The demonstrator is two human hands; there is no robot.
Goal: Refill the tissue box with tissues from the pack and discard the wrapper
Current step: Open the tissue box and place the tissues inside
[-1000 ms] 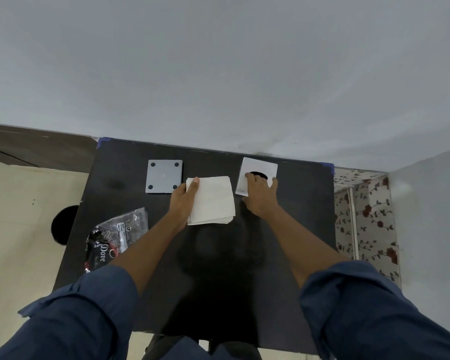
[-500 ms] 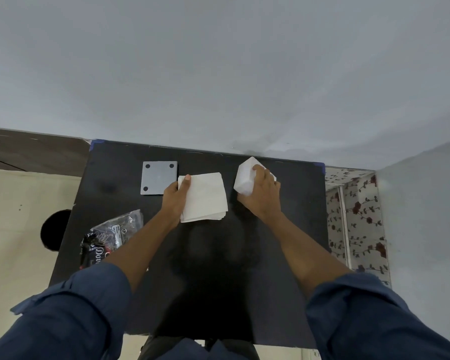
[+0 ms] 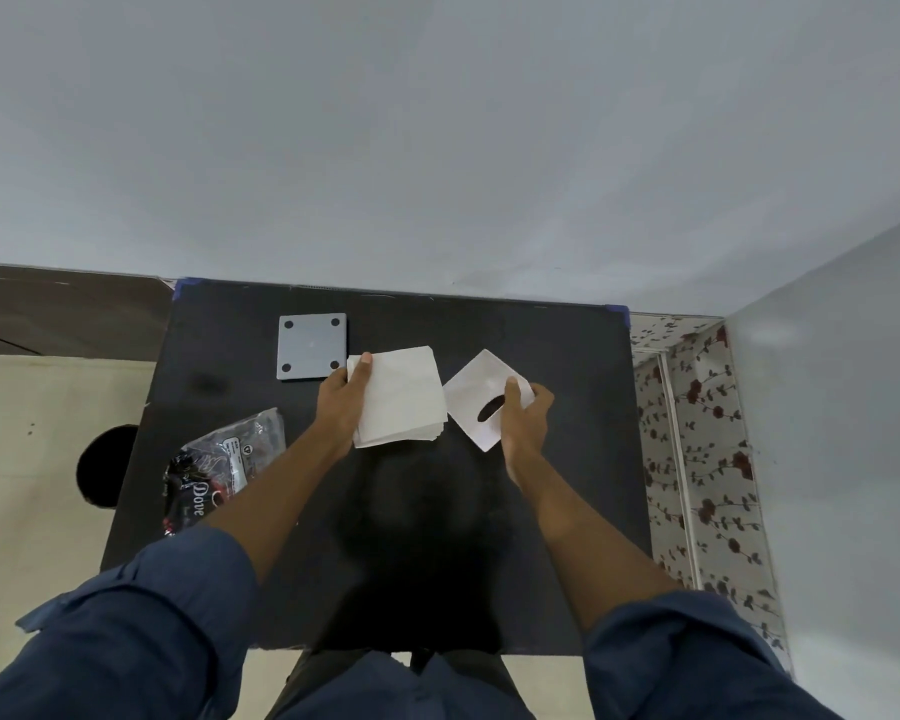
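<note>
A stack of white tissues [image 3: 404,394] lies on the black table [image 3: 567,459] at its middle. My left hand [image 3: 341,402] grips the stack's left edge, thumb on top. Right of it my right hand [image 3: 523,420] holds the white tissue box cover [image 3: 476,394], turned to a diamond, with its dark oval slot facing up. A grey square base plate [image 3: 311,346] with four dark dots lies flat just left of the stack. The crumpled clear wrapper [image 3: 219,465] with black and red print lies near the table's left edge.
The table stands against a pale wall. Beige floor lies to the left with a dark round object [image 3: 106,467] beside the table. A flowered cloth [image 3: 697,449] hangs at the right.
My right hand has lifted the white box cover off the table and turned it, so its slot faces up. My left hand stays on the tissue stack.
</note>
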